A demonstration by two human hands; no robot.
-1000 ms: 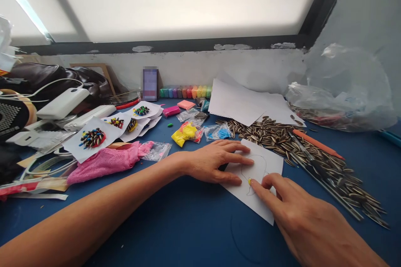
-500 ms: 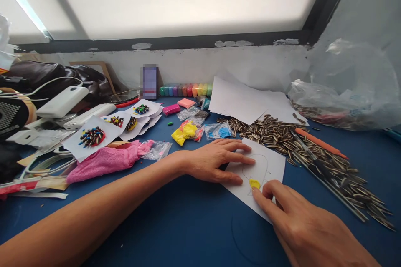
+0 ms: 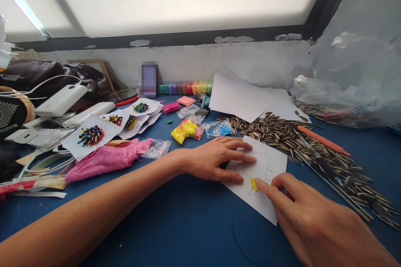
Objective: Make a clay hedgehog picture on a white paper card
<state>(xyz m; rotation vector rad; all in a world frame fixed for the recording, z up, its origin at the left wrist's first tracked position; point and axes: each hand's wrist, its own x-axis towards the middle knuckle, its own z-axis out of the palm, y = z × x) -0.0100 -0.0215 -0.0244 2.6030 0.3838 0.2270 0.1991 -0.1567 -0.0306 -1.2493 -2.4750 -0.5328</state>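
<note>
Blue counter (image 3: 188,225), cluttered, under a window. The person works at the near right part of it.

Left hand (image 3: 216,160): laid flat, fingers spread and extended, pressing the left edge of a small white paper (image 3: 269,162) onto the counter. It grips nothing; it only pins the sheet.

Right hand (image 3: 310,221): forefinger stretched out, the other fingers loosely curled. The fingertip presses a small lump of yellow clay (image 3: 253,183) onto the paper, inside the lower part of a pencilled outline. Nothing is clasped in this hand either.

The paper lies skewed on the counter, its near corner pointing toward the person. The clay sits near the middle of its lower half, just beside the left hand's thumb.

Around it:
- a long heap of striped sunflower seeds (image 3: 282,133) just behind and to the right of the paper, with an orange stick (image 3: 322,141) and thin metal rods (image 3: 332,179) lying across it
- loose white sheets (image 3: 241,100) behind the seeds
- a clear plastic bag (image 3: 341,96) at far right, seeds inside
- small bags of yellow clay (image 3: 184,131) and blue clay (image 3: 223,130) behind the left hand
- a row of coloured clay sticks (image 3: 186,89) against the wall
- a pink cloth (image 3: 106,158) beside the left forearm
- paper cards with seed-and-clay figures (image 3: 90,135) at left, a white power bank (image 3: 61,100) beyond them
</note>
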